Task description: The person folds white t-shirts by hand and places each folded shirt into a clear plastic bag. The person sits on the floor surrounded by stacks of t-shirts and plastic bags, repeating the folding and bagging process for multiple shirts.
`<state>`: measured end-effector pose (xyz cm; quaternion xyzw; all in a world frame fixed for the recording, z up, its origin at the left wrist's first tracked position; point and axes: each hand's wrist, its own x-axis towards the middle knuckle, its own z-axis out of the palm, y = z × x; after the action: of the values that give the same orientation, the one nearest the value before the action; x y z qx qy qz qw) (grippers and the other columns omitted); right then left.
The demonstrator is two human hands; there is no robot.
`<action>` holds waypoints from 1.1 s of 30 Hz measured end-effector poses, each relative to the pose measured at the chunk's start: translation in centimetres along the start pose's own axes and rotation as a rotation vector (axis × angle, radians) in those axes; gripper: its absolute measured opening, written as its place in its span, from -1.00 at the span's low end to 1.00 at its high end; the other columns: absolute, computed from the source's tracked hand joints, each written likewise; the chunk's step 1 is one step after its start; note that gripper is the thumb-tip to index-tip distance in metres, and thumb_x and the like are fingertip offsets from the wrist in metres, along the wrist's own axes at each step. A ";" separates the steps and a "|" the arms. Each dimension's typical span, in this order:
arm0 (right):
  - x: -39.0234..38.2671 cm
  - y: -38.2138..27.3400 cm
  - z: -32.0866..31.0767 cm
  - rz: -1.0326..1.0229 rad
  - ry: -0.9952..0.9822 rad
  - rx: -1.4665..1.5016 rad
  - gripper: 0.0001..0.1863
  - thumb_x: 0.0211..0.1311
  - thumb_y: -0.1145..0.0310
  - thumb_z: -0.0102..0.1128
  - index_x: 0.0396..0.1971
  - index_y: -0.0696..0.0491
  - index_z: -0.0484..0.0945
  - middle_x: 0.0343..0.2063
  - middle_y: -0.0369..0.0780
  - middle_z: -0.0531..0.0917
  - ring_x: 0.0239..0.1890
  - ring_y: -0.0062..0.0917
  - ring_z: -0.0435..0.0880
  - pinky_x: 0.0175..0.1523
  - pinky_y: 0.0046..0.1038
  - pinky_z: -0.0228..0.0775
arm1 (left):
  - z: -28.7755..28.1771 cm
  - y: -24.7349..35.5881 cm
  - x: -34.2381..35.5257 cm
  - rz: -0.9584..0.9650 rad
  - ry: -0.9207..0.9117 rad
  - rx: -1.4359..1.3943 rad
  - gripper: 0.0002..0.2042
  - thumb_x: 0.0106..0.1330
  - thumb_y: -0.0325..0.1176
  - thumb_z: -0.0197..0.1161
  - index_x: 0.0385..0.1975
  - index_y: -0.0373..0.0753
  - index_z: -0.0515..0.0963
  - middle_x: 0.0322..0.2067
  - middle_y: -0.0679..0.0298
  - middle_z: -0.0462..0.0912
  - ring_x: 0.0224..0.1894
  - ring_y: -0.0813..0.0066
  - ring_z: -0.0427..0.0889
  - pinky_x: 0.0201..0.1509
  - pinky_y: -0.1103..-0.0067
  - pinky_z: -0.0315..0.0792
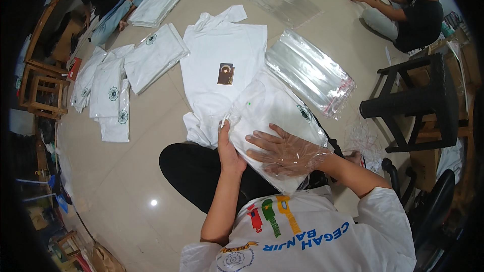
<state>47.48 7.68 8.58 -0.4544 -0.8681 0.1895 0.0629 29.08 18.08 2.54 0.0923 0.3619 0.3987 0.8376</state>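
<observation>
Across my lap lies a folded white shirt (pixel 267 100) with a small green emblem, in a clear plastic bag. My left hand (pixel 230 148) grips the near left edge of the bagged shirt, thumb on top and the other fingers partly hidden beneath. Inside the bag's mouth, my right hand (pixel 282 151) lies flat on the shirt with its fingers spread, the clear film reaching over its wrist. Just beyond, a loose white shirt (pixel 201 45) is spread on the floor, with a small dark brown card (pixel 226 74) on it.
Right of the shirts lies a stack of clear plastic bags (pixel 310 70), with more flat bags (pixel 282 2) farther off. Bagged shirts (pixel 108 90) rest at left. A black stool (pixel 413 103) stands at right. Two people sit on the floor, a co-worker (pixel 418 17) at far right, another far left.
</observation>
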 end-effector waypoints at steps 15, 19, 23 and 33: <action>2.6 1.9 0.1 0.341 0.080 -0.013 -0.29 0.63 0.08 -0.07 0.60 0.13 0.11 0.60 -0.02 0.15 0.66 -0.13 0.05 0.70 -0.02 -0.19 | 2.9 1.8 -1.0 0.201 0.038 0.336 -0.38 0.64 -0.38 0.05 0.61 -0.20 0.01 0.39 0.00 0.39 0.37 0.24 0.47 0.39 0.37 0.45; 4.2 2.4 0.5 0.353 0.222 0.010 -0.30 0.63 0.04 -0.04 0.56 0.15 0.16 0.54 0.06 0.23 0.63 -0.08 0.11 0.68 0.01 -0.14 | 3.7 1.6 -0.8 0.205 -0.009 0.197 -0.47 0.71 -0.22 -0.06 0.59 -0.16 0.10 0.41 0.06 0.37 0.39 0.27 0.44 0.43 0.37 0.41; 5.7 2.5 0.4 0.366 0.363 0.248 -0.39 0.60 0.13 0.03 0.46 0.20 0.33 0.48 0.12 0.31 0.57 -0.02 0.22 0.65 0.02 -0.05 | 3.6 1.5 -0.9 0.145 -0.085 0.100 -0.47 0.74 -0.12 -0.11 0.62 -0.04 0.08 0.44 0.07 0.33 0.45 0.26 0.38 0.50 0.34 0.32; 10.0 3.2 1.1 0.241 0.256 0.273 -0.45 0.58 0.23 0.03 0.42 0.19 0.37 0.43 0.01 0.42 0.51 -0.04 0.33 0.57 0.20 0.02 | 3.9 -0.1 -2.1 0.243 -0.049 0.176 -0.45 0.67 -0.21 0.08 0.56 -0.12 0.12 0.42 0.11 0.37 0.46 0.23 0.39 0.54 0.29 0.31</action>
<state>43.84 17.13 5.76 -0.5623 -0.7588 0.2522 0.2107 30.94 17.04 6.43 0.2181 0.3611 0.4617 0.7803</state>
